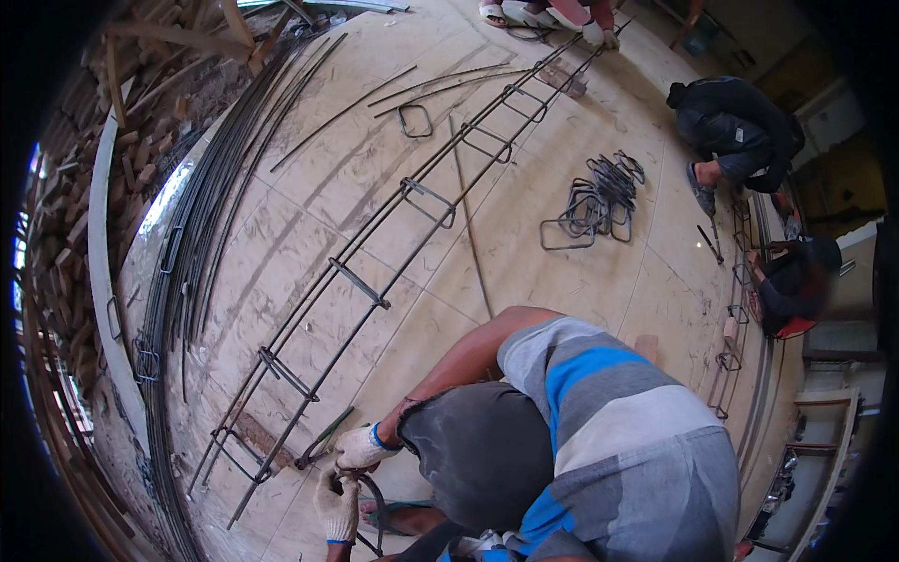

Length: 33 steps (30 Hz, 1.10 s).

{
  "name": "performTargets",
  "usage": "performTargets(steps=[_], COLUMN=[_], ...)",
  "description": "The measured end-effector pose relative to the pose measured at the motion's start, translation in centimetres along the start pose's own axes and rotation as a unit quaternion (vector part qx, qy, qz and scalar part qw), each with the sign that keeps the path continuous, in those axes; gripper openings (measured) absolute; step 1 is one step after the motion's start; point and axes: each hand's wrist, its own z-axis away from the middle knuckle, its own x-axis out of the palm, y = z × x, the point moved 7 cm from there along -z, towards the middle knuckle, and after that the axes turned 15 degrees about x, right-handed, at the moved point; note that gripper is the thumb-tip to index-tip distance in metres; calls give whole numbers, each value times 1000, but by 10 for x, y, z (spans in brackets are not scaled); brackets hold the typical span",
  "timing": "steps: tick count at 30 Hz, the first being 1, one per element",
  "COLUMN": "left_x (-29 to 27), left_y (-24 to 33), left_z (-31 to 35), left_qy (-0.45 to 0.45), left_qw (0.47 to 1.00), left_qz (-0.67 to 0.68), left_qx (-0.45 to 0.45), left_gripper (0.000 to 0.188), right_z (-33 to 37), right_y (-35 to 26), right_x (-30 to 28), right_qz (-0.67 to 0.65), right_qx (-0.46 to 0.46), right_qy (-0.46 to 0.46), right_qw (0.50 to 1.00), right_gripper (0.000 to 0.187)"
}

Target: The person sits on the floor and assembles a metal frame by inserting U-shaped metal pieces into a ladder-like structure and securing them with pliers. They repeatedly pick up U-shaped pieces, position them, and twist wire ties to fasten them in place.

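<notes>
Neither of my own hands shows in the head view. A co-worker in a grey, white and blue striped shirt [609, 393] and dark cap [487, 454] bends over in the foreground. This person's gloved hands [361, 450] are close together near the near end of a long rebar cage [342, 272]. Beside them is a slim dark tool [328, 433], its kind unclear; a dark curved piece [378, 506] hangs below the gloves. Square stirrups [429, 199] cross the cage's long bars at intervals. At its far end another person's gloved hands [601, 37] touch the bars.
Loose stirrups [599, 201] lie piled on the tiled floor right of the cage. Long steel bars [201, 206] run along the left, beside heaped bricks [84, 281]. Two people [735, 126] crouch at the right by another cage [735, 309]. Brick pieces [262, 440] lie under the first cage.
</notes>
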Motion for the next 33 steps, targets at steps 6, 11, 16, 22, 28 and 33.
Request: performTargets(steps=[6,11,16,22,28,33], left_x=[12,5,2,14,19,10], left_y=[23,47,57,77,38,-51], left_z=[-3,-10,-16,-18,-2,41], left_qy=[-51,57,13,-59,-130,-186], left_qw=[996,979,967,965,959,934], left_qz=[-70,-173,-243,-253,-246,-299], left_qx=[-27,91,81,-20,-52,-54], left_gripper=[29,43,47,64,95,106], right_z=[12,9,17,-7,-25,85], right_y=[-4,-5,-13,-9,8,3], right_x=[-6,-5,-9,-16,-42,-161], right_qz=[152,73,44,26,24,169], right_qx=[-65,-90,-104,-107,-94,-224], right_qy=[79,101,71,25,53,328], right_qw=[983,988,991,994,994,902], right_gripper=[26,27,28,28,35,40])
